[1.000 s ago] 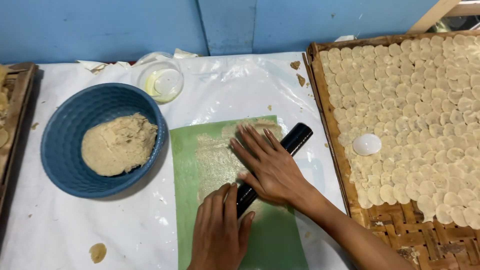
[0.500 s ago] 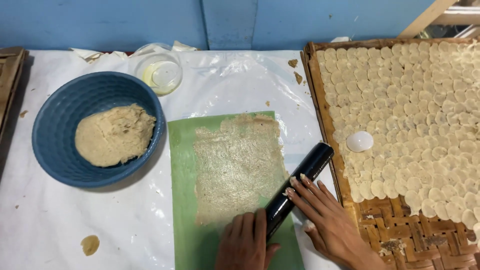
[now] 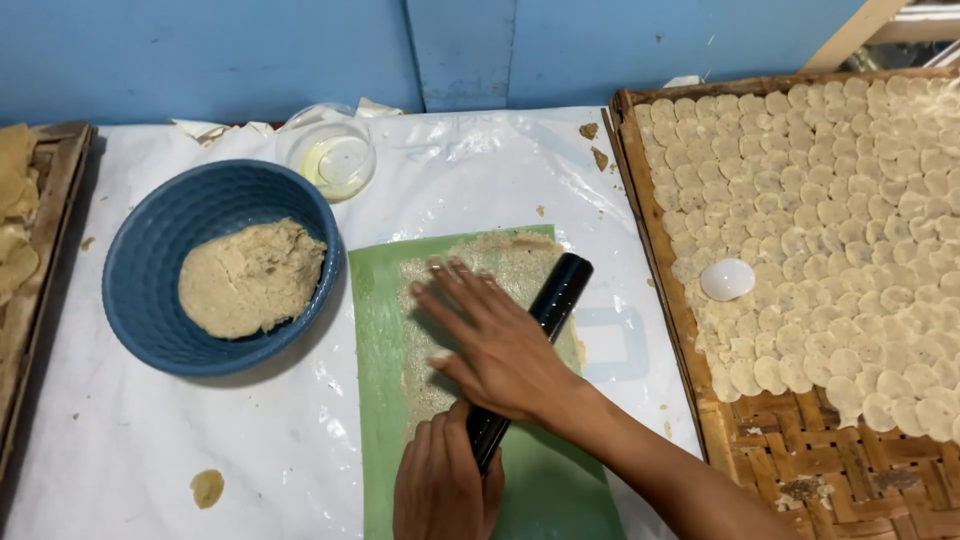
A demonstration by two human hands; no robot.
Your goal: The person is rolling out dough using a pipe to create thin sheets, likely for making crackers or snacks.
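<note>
A black rolling pin (image 3: 556,297) lies slantwise across a green sheet (image 3: 378,400) that carries a thin flattened layer of tan dough (image 3: 500,258). My right hand (image 3: 495,340) presses flat on the middle of the pin, fingers spread and pointing up-left. At the pin's near end rests my left hand (image 3: 440,485), palm down. A blue bowl (image 3: 150,250) with a lump of tan dough (image 3: 250,278) stands left of the sheet.
A woven bamboo tray (image 3: 780,470) on the right holds several small round dough discs (image 3: 850,230) and a white round cutter (image 3: 727,279). A small glass bowl of oil (image 3: 335,160) sits behind the blue bowl. Another tray edge (image 3: 30,300) lies at far left. White plastic (image 3: 150,450) covers the table.
The pin rolled toward me and to the right over the dough, then back up and left; both hands followed it, the right hand now flat over its middle.
</note>
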